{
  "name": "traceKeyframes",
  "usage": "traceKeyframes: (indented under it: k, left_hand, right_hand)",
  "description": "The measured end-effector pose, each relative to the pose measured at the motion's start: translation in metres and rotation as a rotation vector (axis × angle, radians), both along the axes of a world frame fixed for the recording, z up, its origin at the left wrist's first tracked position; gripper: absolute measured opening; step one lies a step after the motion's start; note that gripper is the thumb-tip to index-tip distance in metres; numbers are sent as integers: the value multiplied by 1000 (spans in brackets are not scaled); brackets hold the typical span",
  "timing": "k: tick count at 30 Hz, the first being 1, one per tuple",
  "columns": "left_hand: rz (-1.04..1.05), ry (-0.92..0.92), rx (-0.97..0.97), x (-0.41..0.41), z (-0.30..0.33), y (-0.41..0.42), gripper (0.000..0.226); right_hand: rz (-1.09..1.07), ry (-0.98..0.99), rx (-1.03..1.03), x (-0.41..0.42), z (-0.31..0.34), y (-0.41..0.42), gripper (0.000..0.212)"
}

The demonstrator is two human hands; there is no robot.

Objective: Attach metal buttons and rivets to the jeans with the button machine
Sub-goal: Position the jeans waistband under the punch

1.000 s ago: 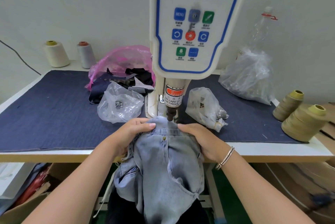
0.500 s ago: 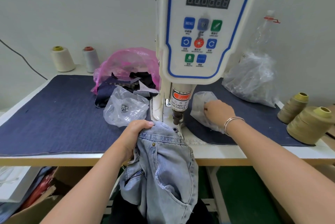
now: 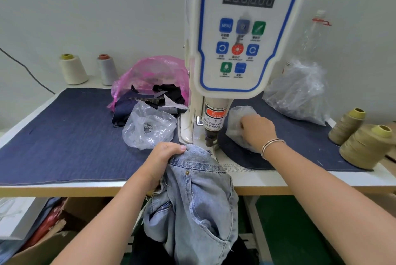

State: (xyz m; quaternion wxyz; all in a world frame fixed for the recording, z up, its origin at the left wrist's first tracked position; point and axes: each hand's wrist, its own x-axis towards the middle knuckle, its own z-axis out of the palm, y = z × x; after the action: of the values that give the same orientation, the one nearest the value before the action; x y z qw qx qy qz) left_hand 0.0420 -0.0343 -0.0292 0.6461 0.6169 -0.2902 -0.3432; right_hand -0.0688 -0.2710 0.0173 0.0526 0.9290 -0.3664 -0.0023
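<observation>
Light blue jeans [image 3: 199, 198] hang over the table's front edge, waistband up by the punch [image 3: 211, 139] of the white servo button machine [image 3: 240, 35]. One brass rivet [image 3: 187, 172] shows below the waistband. My left hand [image 3: 165, 156] grips the waistband at its left end. My right hand [image 3: 257, 132] reaches into a small clear plastic bag [image 3: 237, 123] right of the punch; its fingertips are hidden in the plastic. Another clear bag with metal buttons [image 3: 149, 128] lies left of the machine.
A dark denim mat [image 3: 64, 136] covers the table. A pink bag of fabric scraps [image 3: 150, 84] sits behind the button bag. A big clear bag [image 3: 300, 93] stands at back right. Thread cones stand at back left [image 3: 72, 69] and at far right [image 3: 364, 147].
My right hand let go of the waistband and moved right into the small clear bag. My left hand keeps hold of the jeans, which slid slightly back from the punch.
</observation>
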Motion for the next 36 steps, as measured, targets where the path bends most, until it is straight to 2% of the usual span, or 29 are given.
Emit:
traceKeyframes:
  k: [2, 3, 4, 6, 8, 10, 13, 18, 22, 23, 26, 28, 33, 36]
  left_hand:
    - [-34, -43, 14, 0, 2, 1, 47]
    - [-73, -87, 22, -2, 3, 1, 51]
    - [-113, -149, 33, -4, 3, 1, 45]
    - [-199, -286, 78, -8, 4, -4, 37]
    - [-217, -358, 110, -11, 4, -6, 41]
    - [-207, -351, 103, -11, 2, -6, 42]
    - [-178, -323, 92, -11, 3, -5, 41]
    - [-153, -325, 104, -10, 3, -4, 42]
    - [-137, -300, 112, -9, 3, -3, 39]
    - [-137, -294, 111, -9, 3, -3, 38]
    - [-142, -286, 109, -10, 4, -3, 38]
    - [-138, -291, 106, -9, 4, -3, 38]
    - [-140, -302, 112, -11, 6, -3, 38]
    - [-139, -284, 107, -12, 7, -2, 39]
  right_hand:
    - [-6, -202, 2, -18, 1, 3, 14]
    - [-20, -334, 38, -25, 2, 6, 20]
    - [-31, -492, 109, -30, 4, 10, 24]
    - [-35, -826, 383, -42, 7, 29, 23]
    - [11, -985, 799, -48, 6, 62, 20]
    - [36, -985, 1146, -46, -2, 92, 14]
    - [1, -1050, 1396, -42, -11, 111, 8]
    - [-103, -1107, 1672, -41, -12, 117, 7]
    - [-160, -1065, 1776, -38, -6, 121, 10]
    - [-185, -1061, 1827, -38, -3, 122, 3]
    - [-302, -1058, 2077, -41, 3, 122, 24]
    - [-368, -1068, 2271, -45, 7, 123, 24]
    - [-423, -1205, 2484, -48, 14, 133, 25]
    - [-442, -1319, 2560, -49, 12, 149, 12]
